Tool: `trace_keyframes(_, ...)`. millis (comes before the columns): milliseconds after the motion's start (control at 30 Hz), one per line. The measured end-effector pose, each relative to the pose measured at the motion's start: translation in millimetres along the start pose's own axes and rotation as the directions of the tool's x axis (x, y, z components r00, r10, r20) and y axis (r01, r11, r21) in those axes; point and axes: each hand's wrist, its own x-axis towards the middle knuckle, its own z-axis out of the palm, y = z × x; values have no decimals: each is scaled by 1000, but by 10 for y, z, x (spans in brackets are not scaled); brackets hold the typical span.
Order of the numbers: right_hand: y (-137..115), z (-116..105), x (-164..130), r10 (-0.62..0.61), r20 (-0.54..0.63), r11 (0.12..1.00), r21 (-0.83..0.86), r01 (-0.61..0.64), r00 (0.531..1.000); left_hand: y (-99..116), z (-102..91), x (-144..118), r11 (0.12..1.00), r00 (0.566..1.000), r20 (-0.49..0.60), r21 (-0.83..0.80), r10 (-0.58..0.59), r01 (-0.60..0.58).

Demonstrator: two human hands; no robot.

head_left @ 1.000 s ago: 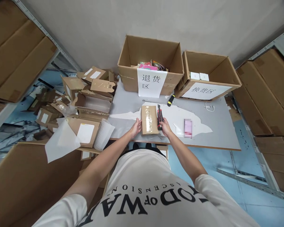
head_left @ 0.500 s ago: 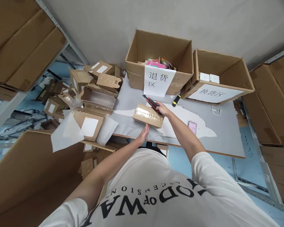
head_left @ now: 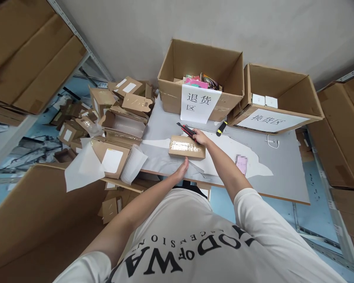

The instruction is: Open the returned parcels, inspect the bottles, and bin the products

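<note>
A small brown carton (head_left: 179, 148) with shiny clear tape along its top lies on the grey table (head_left: 286, 169) in front of me. My right hand (head_left: 201, 136) is closed around a red and black box cutter (head_left: 186, 129). The cutter's tip points up and left, past the carton's far edge. This hand is at the carton's right end, by its top. My left hand (head_left: 181, 170) presses against the near side of the carton, fingers stretched out and together. A torn white sheet (head_left: 244, 155) is partly under the carton.
Two large open boxes, the left box (head_left: 168, 94) and the right box (head_left: 301, 94), stand at the back with paper labels. A yellow and black tool (head_left: 221, 128) lies before them. Opened cartons (head_left: 124, 127) crowd the left. A pink item (head_left: 241, 163) and white cord (head_left: 273, 142) lie right.
The small carton has turned slightly, so its long side now runs nearly level across my view. Both hands moved with it, and the right hand still grips the box cutter.
</note>
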Motion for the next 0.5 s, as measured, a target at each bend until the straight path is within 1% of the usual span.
trace_keyframes(67, -36, 1, -3, 35, 46, 996, -80, -31, 998, 23, 5, -7, 1000, 1000, 5, 14, -15, 15)
trace_keyframes(100, -61, 2, -11, 39, 47, 994, -108, -33, 998, 34, 4, -14, 999, 1000, 2, 25, -25, 24)
trace_keyframes(200, -154, -25, -107, -31, -42, 996, -87, 27, 999, 80, -32, -58, 992, 998, -57, 119, -35, 41)
trace_keyframes(267, -194, -99, -268, -103, -121, 994, 12, 105, 987, 152, -82, -108, 974, 996, -88, 227, -4, 24)
trace_keyframes(333, -173, -229, -525, -149, -214, 972, 149, 184, 965, 284, -142, -161, 943, 996, -62, 330, 63, -39)
trace_keyframes(400, -66, -392, -858, -115, -327, 952, 234, 198, 938, 481, -201, -190, 893, 987, -26, 431, 160, -133)
trace_keyframes(433, 18, -470, -1040, -64, -381, 954, 247, 168, 922, 597, -228, -185, 846, 978, -13, 505, 207, -172)
trace_keyframes(500, 218, -587, -1394, 60, -421, 966, 253, 54, 905, 838, -273, -119, 741, 949, -12, 627, 316, -239)
